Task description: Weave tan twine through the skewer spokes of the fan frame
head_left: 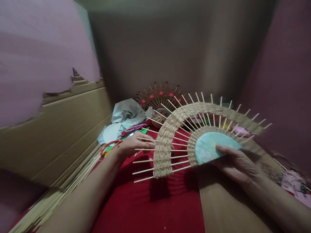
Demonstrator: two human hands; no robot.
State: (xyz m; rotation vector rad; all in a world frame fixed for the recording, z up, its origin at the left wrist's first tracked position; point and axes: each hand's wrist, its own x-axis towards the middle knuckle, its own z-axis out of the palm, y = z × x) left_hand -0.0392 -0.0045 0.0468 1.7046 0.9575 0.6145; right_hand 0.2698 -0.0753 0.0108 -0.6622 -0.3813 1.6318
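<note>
A half-round woven fan (pixel 164 145) of tan cord on thin wooden sticks is held up in front of me. At its base is a light-blue patterned half-circle (pixel 209 147). My right hand (pixel 235 165) is closed on that base, thumb on the blue face and the other fingers behind, out of sight. Beside the fan's left edge is my left hand (pixel 136 142), with fingers stretched out among the stick ends. Its fingertips reach the outer woven band; whether they press on it I cannot tell.
Beneath lie a red surface (pixel 155 207) and a cardboard sheet (pixel 216 200). Another fan with pink flowers (pixel 160 94) stands at the back. To the left are orange-handled scissors (pixel 109 145), a pale cloth bundle (pixel 127 111), long thin sticks (pixel 65 191) and a cardboard wall (pixel 73 119).
</note>
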